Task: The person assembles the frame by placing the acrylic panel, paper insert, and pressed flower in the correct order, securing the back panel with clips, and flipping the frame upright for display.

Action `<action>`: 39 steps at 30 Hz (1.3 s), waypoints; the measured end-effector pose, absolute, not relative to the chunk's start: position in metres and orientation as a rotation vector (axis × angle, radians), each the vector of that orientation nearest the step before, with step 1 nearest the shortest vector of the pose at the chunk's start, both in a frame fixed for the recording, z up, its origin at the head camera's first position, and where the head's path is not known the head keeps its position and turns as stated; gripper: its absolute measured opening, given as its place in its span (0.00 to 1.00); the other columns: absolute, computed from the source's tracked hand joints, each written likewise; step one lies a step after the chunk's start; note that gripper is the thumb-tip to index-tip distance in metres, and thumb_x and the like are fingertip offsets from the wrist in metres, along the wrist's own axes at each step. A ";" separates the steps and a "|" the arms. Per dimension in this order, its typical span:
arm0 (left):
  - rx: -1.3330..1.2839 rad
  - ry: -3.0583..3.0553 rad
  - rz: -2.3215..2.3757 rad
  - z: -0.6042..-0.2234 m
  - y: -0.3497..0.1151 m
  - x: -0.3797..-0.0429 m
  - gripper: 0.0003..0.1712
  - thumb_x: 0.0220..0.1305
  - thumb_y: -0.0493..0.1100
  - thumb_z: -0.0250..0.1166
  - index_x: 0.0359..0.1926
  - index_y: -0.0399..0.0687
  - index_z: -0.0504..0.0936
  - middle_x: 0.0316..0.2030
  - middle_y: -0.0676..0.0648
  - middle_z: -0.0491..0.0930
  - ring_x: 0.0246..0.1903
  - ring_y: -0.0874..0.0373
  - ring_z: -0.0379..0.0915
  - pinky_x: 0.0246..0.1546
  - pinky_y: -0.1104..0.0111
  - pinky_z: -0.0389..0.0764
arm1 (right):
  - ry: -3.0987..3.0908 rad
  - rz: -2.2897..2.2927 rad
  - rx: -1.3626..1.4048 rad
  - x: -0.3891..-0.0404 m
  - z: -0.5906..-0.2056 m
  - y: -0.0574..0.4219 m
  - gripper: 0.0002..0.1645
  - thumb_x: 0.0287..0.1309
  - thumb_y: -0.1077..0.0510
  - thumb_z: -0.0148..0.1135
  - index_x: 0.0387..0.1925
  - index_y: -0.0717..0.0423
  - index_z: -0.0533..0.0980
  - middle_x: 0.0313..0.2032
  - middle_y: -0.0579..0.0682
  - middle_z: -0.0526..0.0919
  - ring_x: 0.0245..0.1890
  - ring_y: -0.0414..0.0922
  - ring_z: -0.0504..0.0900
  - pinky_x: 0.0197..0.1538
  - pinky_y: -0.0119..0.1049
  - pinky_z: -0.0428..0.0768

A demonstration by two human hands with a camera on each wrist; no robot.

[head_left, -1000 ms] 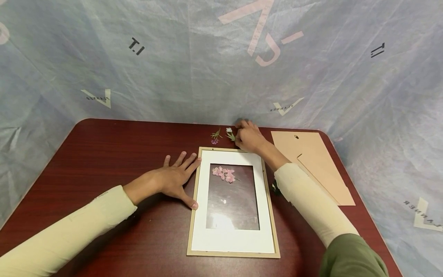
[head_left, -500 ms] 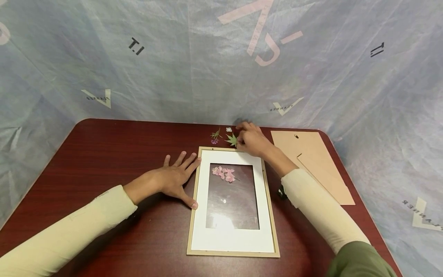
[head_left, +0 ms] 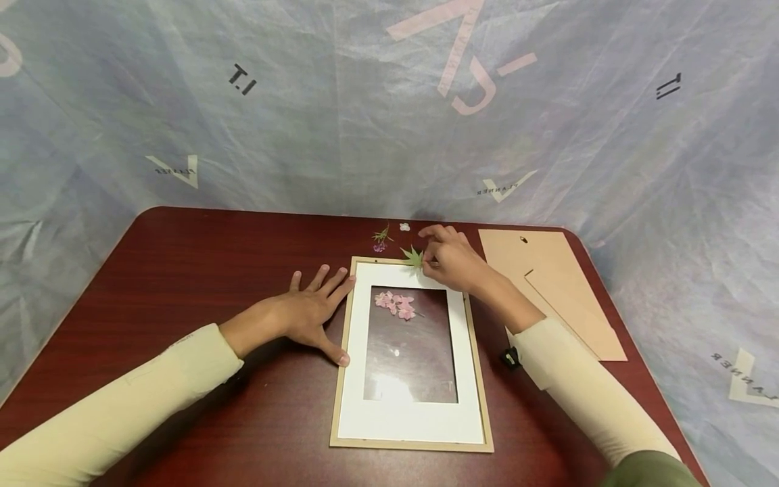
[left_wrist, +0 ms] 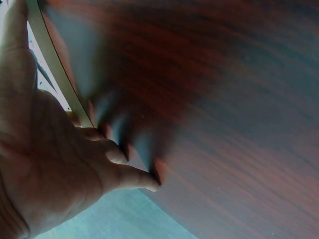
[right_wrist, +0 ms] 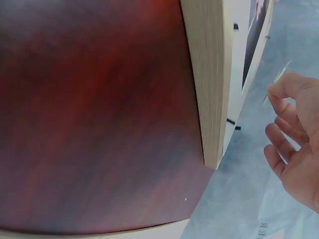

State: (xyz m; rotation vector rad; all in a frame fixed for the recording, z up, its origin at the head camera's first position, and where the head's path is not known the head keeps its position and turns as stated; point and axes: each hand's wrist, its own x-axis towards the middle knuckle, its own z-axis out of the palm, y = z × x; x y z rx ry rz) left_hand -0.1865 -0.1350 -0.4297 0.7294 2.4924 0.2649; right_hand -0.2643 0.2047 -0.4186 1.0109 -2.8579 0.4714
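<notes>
A light wooden picture frame (head_left: 411, 446) with a white mat (head_left: 410, 423) lies on the table. Pink pressed flowers (head_left: 395, 304) sit at the upper left of its window. My left hand (head_left: 304, 314) rests with fingers spread, its thumb and index fingertip at the frame's left side; the left wrist view shows the same straight fingers. Over the frame's top edge, my right hand (head_left: 453, 260) pinches a green star-shaped leaf (head_left: 412, 258) between thumb and index finger. In the right wrist view the leaf (right_wrist: 283, 72) appears edge-on at those fingertips, above the frame's side.
Behind the frame lie a purple flower sprig (head_left: 380, 240) and a small white flower (head_left: 404, 227). A tan backing board (head_left: 548, 270) with a hinged stand lies at the right. A printed grey sheet (head_left: 304, 122) hangs behind the table.
My right hand has taken up the green leaf from behind the frame and moved it toward me, over the frame's top edge. The white flower stays behind. My left hand has not moved.
</notes>
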 end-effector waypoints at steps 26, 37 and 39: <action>0.714 2.482 0.259 -0.430 -0.136 -0.187 0.93 0.49 0.86 0.79 0.94 0.54 0.30 0.93 0.39 0.26 0.92 0.32 0.18 0.82 0.19 0.30 | -2.745 0.347 1.363 -0.171 -0.419 0.180 0.16 0.64 0.62 0.78 0.24 0.45 0.81 0.73 0.61 0.81 0.67 0.59 0.78 0.65 0.59 0.79; 0.728 2.489 0.261 -0.430 -0.135 -0.188 0.92 0.50 0.86 0.79 0.94 0.53 0.30 0.93 0.38 0.26 0.91 0.31 0.18 0.82 0.19 0.31 | -2.723 0.263 1.465 -0.153 -0.426 0.172 0.12 0.66 0.61 0.76 0.27 0.45 0.86 0.74 0.57 0.81 0.70 0.58 0.78 0.67 0.57 0.80; 0.729 2.491 0.261 -0.430 -0.135 -0.188 0.92 0.50 0.86 0.79 0.94 0.53 0.30 0.93 0.38 0.26 0.92 0.31 0.18 0.82 0.19 0.31 | -2.715 0.248 1.473 -0.152 -0.426 0.171 0.12 0.67 0.61 0.75 0.27 0.45 0.86 0.74 0.57 0.81 0.70 0.57 0.78 0.68 0.57 0.80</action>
